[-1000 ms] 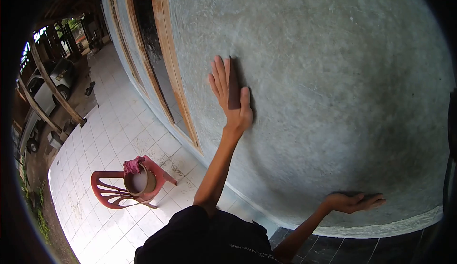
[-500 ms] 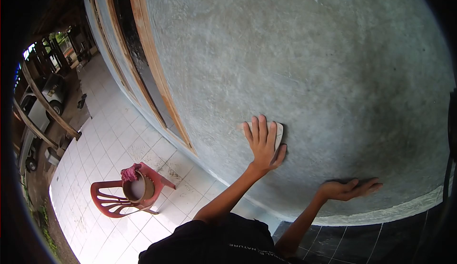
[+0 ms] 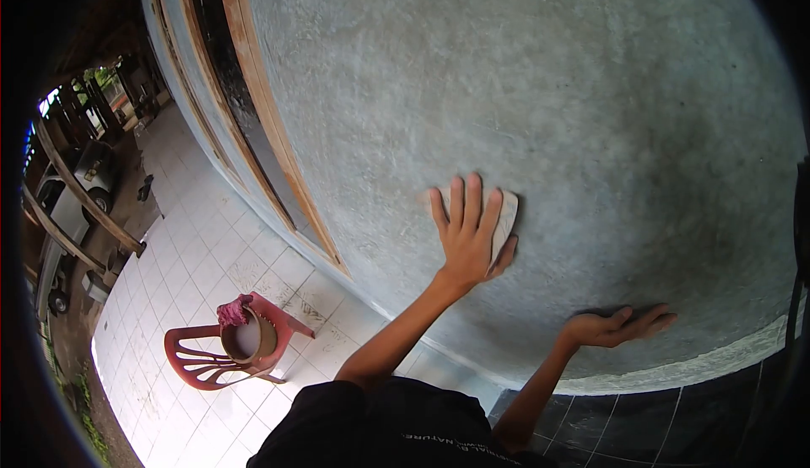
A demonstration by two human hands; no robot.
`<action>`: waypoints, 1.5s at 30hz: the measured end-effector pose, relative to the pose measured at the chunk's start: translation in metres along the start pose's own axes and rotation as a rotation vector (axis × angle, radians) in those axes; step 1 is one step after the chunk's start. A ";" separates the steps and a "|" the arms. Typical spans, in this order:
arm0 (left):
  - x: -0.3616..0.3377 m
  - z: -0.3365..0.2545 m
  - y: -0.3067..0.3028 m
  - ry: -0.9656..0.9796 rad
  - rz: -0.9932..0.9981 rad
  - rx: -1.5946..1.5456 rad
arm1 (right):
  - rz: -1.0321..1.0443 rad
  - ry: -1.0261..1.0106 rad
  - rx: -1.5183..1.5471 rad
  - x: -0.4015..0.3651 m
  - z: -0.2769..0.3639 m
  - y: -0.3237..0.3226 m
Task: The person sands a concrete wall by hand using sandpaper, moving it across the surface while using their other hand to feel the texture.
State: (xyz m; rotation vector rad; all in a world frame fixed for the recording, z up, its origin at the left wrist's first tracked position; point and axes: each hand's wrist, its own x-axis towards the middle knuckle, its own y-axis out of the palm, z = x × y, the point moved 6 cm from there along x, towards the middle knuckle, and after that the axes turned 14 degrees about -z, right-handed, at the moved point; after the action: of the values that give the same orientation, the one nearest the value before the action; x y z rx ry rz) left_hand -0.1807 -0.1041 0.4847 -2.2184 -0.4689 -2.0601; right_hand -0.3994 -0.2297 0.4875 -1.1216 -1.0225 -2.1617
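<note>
My left hand (image 3: 466, 240) lies flat on a grey plastered wall (image 3: 548, 88), fingers spread upward. It presses a pale sheet of sandpaper (image 3: 507, 215) against the wall, and my thumb hooks the sheet's right edge. Most of the sheet is hidden under my palm. My right hand (image 3: 612, 329) rests lower and to the right, open, with its fingers pointing right along the wall and nothing in it.
A wooden window frame (image 3: 261, 131) runs along the wall to the left. On the white tiled floor (image 3: 169, 240) a red plastic chair (image 3: 190, 363) carries a brown bucket (image 3: 247, 337) and a red cloth (image 3: 234, 309). Dark tiles (image 3: 641, 434) line the wall's base. A car (image 3: 80, 173) is parked at far left.
My left hand slid the sandpaper down the wall and to the right, then rose slightly. My right hand stayed nearly in place on the wall.
</note>
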 end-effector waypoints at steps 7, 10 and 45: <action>0.077 0.018 0.004 -0.078 -0.019 0.025 | 0.017 -0.031 0.006 -0.002 -0.003 -0.001; 0.160 0.036 0.008 -0.022 -0.030 0.036 | -0.002 0.007 0.010 -0.003 -0.003 -0.002; 0.019 -0.020 0.008 -0.211 -0.104 0.018 | 0.081 -0.073 -0.034 -0.018 -0.016 -0.009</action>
State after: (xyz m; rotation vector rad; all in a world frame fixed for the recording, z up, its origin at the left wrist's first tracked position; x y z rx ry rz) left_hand -0.1965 -0.1134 0.5061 -2.4621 -0.6293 -1.8657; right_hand -0.4032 -0.2360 0.4629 -1.2446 -0.9580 -2.0958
